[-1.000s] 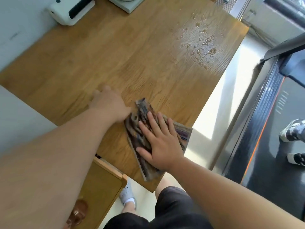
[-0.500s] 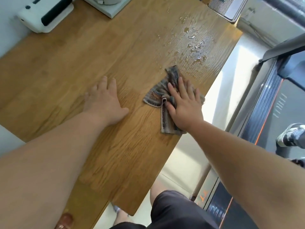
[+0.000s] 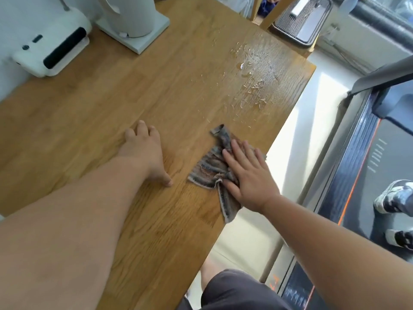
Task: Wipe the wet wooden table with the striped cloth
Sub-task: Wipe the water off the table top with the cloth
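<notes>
The wooden table point(image 3: 125, 104) fills most of the head view. A patch of water droplets point(image 3: 252, 79) glistens near its far right corner. The striped cloth point(image 3: 210, 168), grey and brown and crumpled, lies by the table's right edge, with one end hanging over it. My right hand point(image 3: 248, 177) presses flat on the cloth's right part, fingers spread. My left hand point(image 3: 145, 151) rests palm down on bare wood to the left of the cloth, holding nothing.
A white device with a dark slot point(image 3: 51, 52) and a white appliance on a square base point(image 3: 134, 21) stand at the table's far left. A grey tray point(image 3: 301, 21) sits beyond the far edge. A treadmill point(image 3: 357, 175) with someone's shoes point(image 3: 393, 198) runs along the right.
My right hand pushed the cloth from the near table edge up along the right edge toward the water, then stayed near there. My left hand slid forward on the wood.
</notes>
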